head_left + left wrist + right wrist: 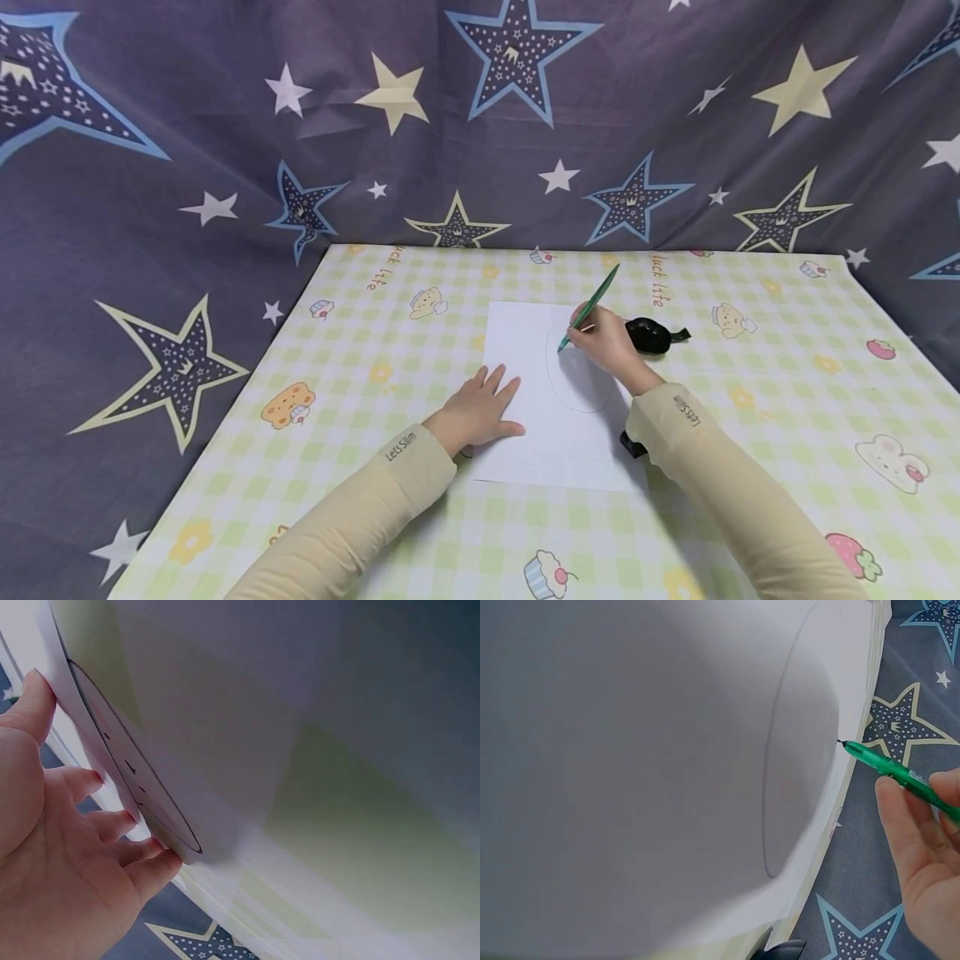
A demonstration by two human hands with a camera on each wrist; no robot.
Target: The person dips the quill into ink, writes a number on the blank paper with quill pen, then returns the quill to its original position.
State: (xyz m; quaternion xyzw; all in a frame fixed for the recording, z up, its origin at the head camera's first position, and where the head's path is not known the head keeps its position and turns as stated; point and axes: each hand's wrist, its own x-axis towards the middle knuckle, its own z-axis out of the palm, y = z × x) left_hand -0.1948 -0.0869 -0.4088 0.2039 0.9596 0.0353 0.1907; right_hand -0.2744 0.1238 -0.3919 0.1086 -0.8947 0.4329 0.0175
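A white sheet of paper [540, 400] lies on the checked tablecloth, with a pencilled oval [577, 392] drawn on it. My right hand [609, 342] grips a green pen [592, 304], its tip touching the paper at the oval's upper left. The pen [889, 765] and the drawn curve [772, 787] show in the right wrist view. My left hand [480, 408] rests flat on the sheet's left edge, fingers spread. In the left wrist view the fingers [90, 817] lie against the paper [225, 750].
A black object [651, 335] sits just right of the paper behind my right hand. Another small black item [632, 444] shows beside my right sleeve. The table [787, 400] has a green checked cloth with cartoon prints. Star-patterned fabric [450, 125] hangs behind and on both sides.
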